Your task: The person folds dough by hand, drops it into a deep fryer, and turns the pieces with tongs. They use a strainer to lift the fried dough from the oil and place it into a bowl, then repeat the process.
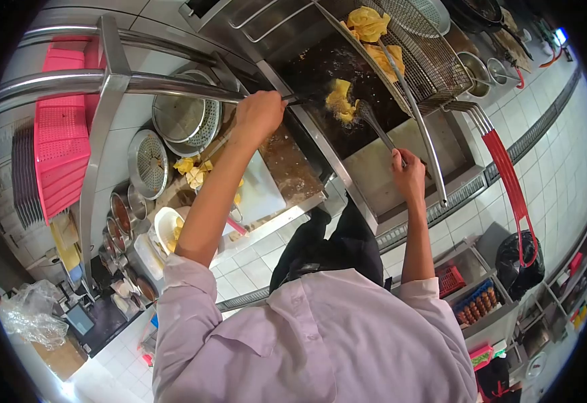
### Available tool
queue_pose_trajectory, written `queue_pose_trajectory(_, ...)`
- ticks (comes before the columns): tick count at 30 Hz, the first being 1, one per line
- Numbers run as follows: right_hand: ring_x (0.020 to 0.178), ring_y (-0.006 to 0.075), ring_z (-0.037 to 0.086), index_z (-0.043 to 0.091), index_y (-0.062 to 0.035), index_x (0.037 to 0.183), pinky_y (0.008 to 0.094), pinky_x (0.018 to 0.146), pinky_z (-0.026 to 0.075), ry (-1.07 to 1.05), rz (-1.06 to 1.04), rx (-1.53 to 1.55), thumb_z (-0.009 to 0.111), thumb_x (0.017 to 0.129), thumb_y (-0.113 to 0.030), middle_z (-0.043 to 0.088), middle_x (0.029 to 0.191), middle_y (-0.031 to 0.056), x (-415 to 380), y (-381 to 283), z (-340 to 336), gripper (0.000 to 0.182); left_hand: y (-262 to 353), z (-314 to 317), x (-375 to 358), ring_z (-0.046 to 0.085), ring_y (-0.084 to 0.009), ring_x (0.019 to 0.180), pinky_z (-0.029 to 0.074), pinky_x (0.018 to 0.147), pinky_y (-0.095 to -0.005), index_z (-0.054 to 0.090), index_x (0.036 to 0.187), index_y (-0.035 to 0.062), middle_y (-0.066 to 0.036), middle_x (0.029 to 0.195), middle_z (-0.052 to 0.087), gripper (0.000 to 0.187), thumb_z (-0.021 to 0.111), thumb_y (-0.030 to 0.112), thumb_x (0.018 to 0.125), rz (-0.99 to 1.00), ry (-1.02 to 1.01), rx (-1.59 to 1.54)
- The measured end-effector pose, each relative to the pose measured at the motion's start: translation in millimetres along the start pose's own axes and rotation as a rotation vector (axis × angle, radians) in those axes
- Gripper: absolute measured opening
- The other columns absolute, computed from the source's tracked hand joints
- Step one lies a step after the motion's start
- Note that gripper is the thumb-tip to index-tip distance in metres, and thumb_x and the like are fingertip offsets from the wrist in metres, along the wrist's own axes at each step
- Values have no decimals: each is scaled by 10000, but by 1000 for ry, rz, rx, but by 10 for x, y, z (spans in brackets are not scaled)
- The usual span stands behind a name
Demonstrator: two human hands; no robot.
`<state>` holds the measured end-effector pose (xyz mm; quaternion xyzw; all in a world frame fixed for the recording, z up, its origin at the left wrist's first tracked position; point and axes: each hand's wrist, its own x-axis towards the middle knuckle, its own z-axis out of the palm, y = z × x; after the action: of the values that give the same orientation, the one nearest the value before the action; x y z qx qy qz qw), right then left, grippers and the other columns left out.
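Yellow folded food (342, 101) floats in the dark oil of a deep fryer (367, 213). My right hand (409, 173) is closed around the grey handle of a spatula-like utensil (375, 127), whose far end reaches the food's right side. On the other side, my left hand (260, 115) is closed at the fryer's left edge. A thin dark utensil (297, 99) sticks out from its fingers toward the food; its tip blends into the oil. A wire fry basket (434, 57) rests over the fryer's far right, with more yellow fried pieces (368, 25) in it.
The basket's red handle (501, 158) hangs out at the right, and a long metal rod (422, 127) crosses the fryer. To the left stand a white cutting board (263, 188), a white bowl (165, 225) and metal colanders (148, 164). A steel rack rail (172, 87) runs above them.
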<state>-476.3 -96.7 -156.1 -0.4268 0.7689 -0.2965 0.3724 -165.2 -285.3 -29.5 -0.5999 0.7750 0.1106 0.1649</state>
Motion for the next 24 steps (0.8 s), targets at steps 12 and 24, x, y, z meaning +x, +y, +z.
queue_pose_trajectory(12,683,145,681,740,36,1085,325,656,515,21,36,53,619,1056,-332,667,706,84,-122,11,-200,389,259,379,888,685,-424,1143,554,963,-486,742,1153,10,-234,1161,739,726,609,696,956,-76,-379,-13)
queue_pose_trajectory(24,655,119,677,751,26,1059,318,629,529,71,74,48,655,1047,-310,662,679,82,-151,286,-361,350,708,540,1232,660,-347,1220,488,1097,-439,868,961,236,-124,1282,735,510,509,592,1026,-47,-619,-203)
